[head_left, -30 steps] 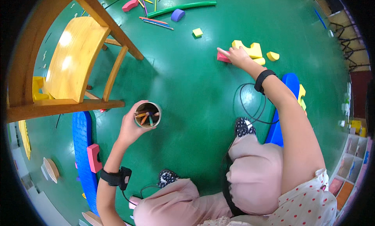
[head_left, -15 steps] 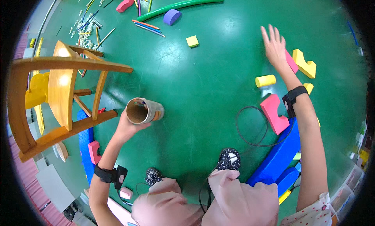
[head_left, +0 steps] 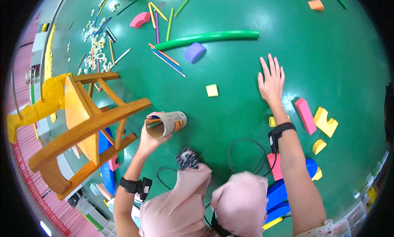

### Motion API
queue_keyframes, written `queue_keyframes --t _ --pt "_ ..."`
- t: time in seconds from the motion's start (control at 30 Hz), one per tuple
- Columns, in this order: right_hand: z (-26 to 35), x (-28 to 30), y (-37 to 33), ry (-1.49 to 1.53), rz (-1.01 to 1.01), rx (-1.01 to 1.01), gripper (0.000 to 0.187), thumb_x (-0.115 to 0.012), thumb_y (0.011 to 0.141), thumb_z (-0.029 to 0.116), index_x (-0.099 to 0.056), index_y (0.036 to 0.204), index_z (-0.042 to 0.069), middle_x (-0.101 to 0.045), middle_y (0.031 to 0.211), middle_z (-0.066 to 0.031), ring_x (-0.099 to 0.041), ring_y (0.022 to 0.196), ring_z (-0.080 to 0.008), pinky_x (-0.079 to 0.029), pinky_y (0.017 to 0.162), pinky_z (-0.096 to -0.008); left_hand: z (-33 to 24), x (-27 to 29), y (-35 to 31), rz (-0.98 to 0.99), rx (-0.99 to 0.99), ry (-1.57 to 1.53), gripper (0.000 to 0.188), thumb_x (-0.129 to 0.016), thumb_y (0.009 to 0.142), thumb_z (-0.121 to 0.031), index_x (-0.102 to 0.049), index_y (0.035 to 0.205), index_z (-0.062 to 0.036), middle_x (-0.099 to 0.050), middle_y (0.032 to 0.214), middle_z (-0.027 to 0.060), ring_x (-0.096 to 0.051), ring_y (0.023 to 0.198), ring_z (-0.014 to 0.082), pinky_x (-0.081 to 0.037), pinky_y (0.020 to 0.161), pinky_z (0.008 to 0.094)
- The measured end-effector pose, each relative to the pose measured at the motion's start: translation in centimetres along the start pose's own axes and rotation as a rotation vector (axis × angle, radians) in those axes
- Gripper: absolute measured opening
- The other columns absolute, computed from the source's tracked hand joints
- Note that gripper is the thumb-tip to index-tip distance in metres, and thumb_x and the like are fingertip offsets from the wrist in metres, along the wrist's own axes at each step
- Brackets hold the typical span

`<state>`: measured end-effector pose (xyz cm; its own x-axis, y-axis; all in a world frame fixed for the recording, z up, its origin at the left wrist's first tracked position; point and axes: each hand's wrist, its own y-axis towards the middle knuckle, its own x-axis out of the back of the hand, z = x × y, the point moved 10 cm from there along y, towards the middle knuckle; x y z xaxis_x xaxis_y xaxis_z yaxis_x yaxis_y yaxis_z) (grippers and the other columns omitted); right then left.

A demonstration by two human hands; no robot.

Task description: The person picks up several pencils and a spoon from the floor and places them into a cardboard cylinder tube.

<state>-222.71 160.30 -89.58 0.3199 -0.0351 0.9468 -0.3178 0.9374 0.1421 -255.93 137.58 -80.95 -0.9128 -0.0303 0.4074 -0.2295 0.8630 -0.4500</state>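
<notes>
Glossy green floor (head_left: 234,110) spreads through most of the view, with a wooden chair (head_left: 91,131) at the left and a yellow plastic piece (head_left: 53,91) just beyond it. The left hand (head_left: 148,142) has its grip closed around a cardboard tube (head_left: 177,123), which is tilted so that its open mouth faces the camera; several pencils (head_left: 153,120) show inside, bunched along the upper wall. To the right, the right hand (head_left: 272,83) reaches forward, back upward, its grip wide and holding nothing, the fingers straight and slightly apart (whether the palm touches the floor, I cannot tell). Near its wrist, a yellow cylinder (head_left: 271,121) is partly hidden behind the forearm, and a pink bar (head_left: 305,116) lies to the right, just beside a yellow notched block (head_left: 326,122). Below these are a yellow half-round (head_left: 319,146) and long blue pieces (head_left: 279,192), partly covered by the arm. Between the hands and farther forward sits a yellow square block (head_left: 211,90). Beyond that, a purple half-round (head_left: 195,52) lies near a long green rod (head_left: 213,37), with loose coloured pencils (head_left: 168,64) at the rod's left end and a pink curved block (head_left: 140,19) farther off. More pencils lie scattered among small pale shapes (head_left: 100,54) beyond the chair.
</notes>
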Motion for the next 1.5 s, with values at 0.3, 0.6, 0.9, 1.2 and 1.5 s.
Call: queue_keyframes --t 0.3,0.6,0.9,1.2,1.5 --pt "-0.7 0.1 0.0 0.004 0.137 -0.064 0.054 -0.051 0.081 0.021 -0.041 0.134 0.018 -0.029 0.145 -0.0093 -0.026 0.134 -0.0293 -0.018 0.108 -0.048 -4.5 0.7 6.7 -0.031 0.043 -0.106 0.076 -0.078 0.059 -0.002 -0.038 0.124 -0.0054 -0.046 0.127 0.0119 -0.045 0.119 0.0224 -0.037 0.099 0.0359" --pt "-0.2 -0.7 0.5 -0.147 0.237 -0.007 0.057 -0.044 0.082 0.023 -0.035 0.136 0.011 -0.023 0.146 -0.015 -0.021 0.135 -0.0335 -0.016 0.107 -0.0497 -5.1 2.5 10.9 -0.04 0.032 -0.1 0.073 -0.078 0.059 -0.002 -0.042 0.122 -0.005 -0.049 0.125 0.0088 -0.05 0.111 0.0197 -0.042 0.093 0.032" --pt "-0.5 -0.6 0.5 -0.162 0.247 0.041 0.055 -0.047 0.08 0.02 -0.038 0.133 0.009 -0.023 0.145 -0.0173 -0.021 0.133 -0.0364 -0.017 0.106 -0.0514 -4.1 4.5 12.8 -0.139 -0.016 -0.214 0.075 -0.079 0.057 -0.003 -0.041 0.121 -0.0046 -0.052 0.115 0.008 -0.052 0.105 0.0193 -0.043 0.091 0.0323" --pt "6.7 5.5 14.6 0.185 0.492 0.458 0.038 -0.052 0.069 -0.005 -0.049 0.106 0.003 -0.047 0.117 -0.0203 -0.051 0.105 -0.0388 -0.046 0.084 -0.041 -0.8 3.7 9.3 -0.337 -0.03 -0.176 0.077 -0.083 0.059 -0.016 -0.039 0.12 -0.0014 -0.051 0.114 0.0124 -0.052 0.105 0.0219 -0.042 0.09 0.0337" --pt "28.5 2.4 14.1 0.154 0.486 1.537 0.033 -0.057 0.073 0.005 -0.05 0.105 0.006 -0.054 0.107 -0.0135 -0.053 0.104 -0.0292 -0.049 0.077 -0.0381 -3.6 0.4 8.8 -0.076 -0.037 -0.178 0.076 -0.083 0.058 -0.012 -0.035 0.116 -0.0052 -0.049 0.122 0.0155 -0.054 0.108 0.0265 -0.044 0.09 0.0365"
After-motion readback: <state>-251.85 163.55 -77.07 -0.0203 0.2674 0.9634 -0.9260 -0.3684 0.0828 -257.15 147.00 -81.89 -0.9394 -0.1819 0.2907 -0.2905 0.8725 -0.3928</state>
